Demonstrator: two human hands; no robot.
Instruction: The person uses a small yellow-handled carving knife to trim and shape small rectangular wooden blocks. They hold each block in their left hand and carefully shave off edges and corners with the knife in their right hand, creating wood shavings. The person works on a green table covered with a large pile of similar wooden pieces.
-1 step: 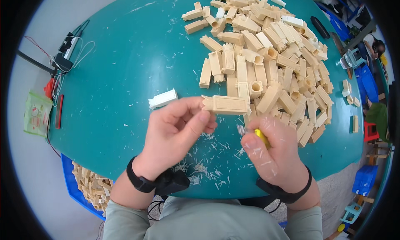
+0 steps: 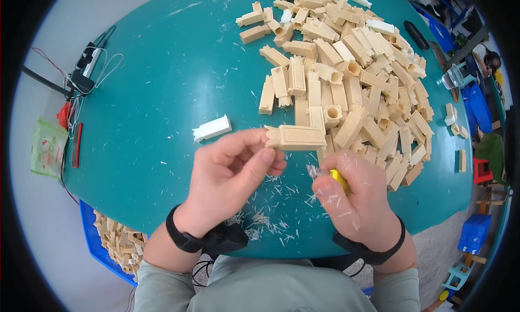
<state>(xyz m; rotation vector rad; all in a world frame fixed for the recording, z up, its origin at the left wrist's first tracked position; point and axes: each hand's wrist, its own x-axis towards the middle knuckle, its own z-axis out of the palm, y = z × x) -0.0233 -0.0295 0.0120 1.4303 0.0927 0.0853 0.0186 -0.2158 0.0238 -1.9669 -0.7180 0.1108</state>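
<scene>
My left hand [image 2: 230,176] pinches one end of a beige moulded plastic block [image 2: 295,137] and holds it level just above the round teal table [image 2: 162,68]. My right hand [image 2: 357,204] is closed around a small yellow-handled trimming tool [image 2: 340,181]. The tool's tip sits just below the block's right end. Thin pale shavings [image 2: 265,206] lie scattered on the table under both hands. A big heap of similar beige blocks [image 2: 352,79] covers the table beyond my right hand. One white block [image 2: 212,128] lies alone to the left of the held block.
A blue crate [image 2: 89,233] with more beige blocks stands on the floor at the lower left. A power strip with cables [image 2: 85,68], a green packet [image 2: 47,148] and a red pen [image 2: 77,144] lie at the left. Blue bins [image 2: 476,103] and stools stand at the right.
</scene>
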